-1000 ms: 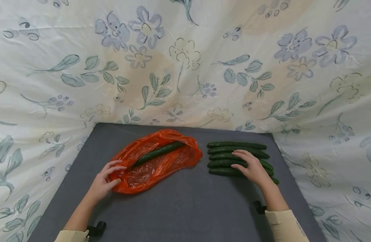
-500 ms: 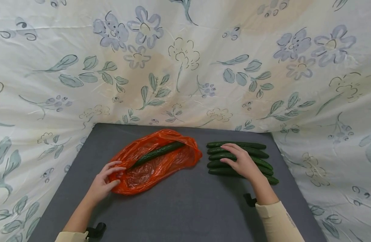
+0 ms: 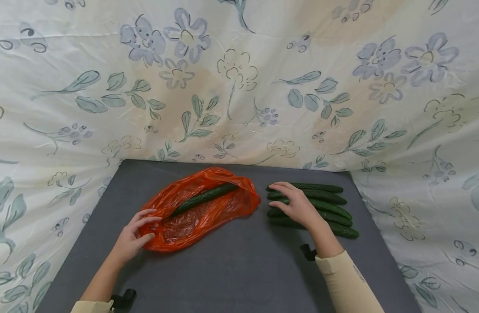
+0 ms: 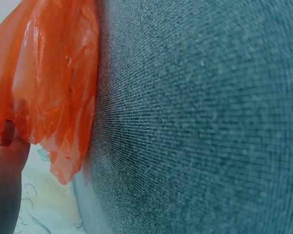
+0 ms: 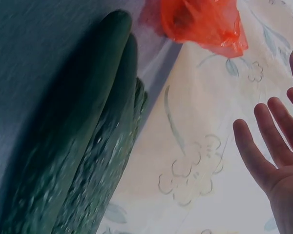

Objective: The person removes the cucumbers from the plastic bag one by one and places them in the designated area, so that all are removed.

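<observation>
A red-orange plastic bag (image 3: 213,221) lies spread in the middle-left of the head view, its mouth gaping. One cucumber (image 3: 202,199) lies slantwise inside it. My left hand (image 3: 131,239) holds the bag's left edge between fingers and thumb; in the left wrist view the thumb (image 4: 10,168) is at the thin plastic (image 4: 53,87). To the right, several dark green cucumbers (image 3: 331,208) lie side by side in a row. Over their left ends hovers my right hand (image 3: 299,208), holding nothing. The right wrist view shows its fingers spread above the cucumbers (image 5: 88,117).
Everything rests on a dark grey table (image 3: 231,274). Behind it and along both sides hangs a pale floral cloth (image 3: 239,87). The cucumber row is close to the bag's right end.
My right hand has moved left along the cucumbers, from their middle to their left ends. The left hand and the bag stay in place.
</observation>
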`<state>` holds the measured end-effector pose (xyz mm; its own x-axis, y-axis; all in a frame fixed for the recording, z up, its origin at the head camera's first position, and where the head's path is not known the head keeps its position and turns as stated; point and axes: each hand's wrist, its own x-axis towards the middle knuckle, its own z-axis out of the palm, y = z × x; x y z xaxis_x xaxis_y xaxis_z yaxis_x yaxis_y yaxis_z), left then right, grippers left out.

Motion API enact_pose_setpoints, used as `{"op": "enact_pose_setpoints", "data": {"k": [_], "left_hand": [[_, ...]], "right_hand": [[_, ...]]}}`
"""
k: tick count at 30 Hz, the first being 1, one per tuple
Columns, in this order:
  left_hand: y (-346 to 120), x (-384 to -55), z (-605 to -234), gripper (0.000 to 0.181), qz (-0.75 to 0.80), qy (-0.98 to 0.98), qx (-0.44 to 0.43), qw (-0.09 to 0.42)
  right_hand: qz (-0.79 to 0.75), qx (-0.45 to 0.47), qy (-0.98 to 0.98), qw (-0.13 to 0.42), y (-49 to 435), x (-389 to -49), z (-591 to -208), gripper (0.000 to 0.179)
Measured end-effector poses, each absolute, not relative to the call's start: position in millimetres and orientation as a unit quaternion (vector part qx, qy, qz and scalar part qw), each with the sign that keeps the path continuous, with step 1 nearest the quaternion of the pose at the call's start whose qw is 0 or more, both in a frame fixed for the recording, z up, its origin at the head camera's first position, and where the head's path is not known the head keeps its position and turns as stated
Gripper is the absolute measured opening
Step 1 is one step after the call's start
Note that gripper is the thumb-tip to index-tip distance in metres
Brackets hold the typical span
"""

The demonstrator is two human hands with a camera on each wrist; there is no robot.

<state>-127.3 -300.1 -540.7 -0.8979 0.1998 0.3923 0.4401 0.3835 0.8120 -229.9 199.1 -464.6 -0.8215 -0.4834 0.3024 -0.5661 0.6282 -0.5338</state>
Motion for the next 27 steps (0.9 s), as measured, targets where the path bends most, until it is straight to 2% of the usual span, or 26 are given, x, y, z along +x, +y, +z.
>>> {"op": "enact_pose_setpoints", "data": {"k": [10,27], "left_hand": [[-300,-127,-539,0.035,-0.521,-0.823,-0.194,0.116],[-305,-130,-540,0.035,-0.524,-0.821,-0.191,0.119]], "right_hand": [[0.317,0.33,-0.888,0.045,169,-240,-465,0.051],[0.303,0.384,-0.871,-0.035,87,-252,-471,0.05]]}}
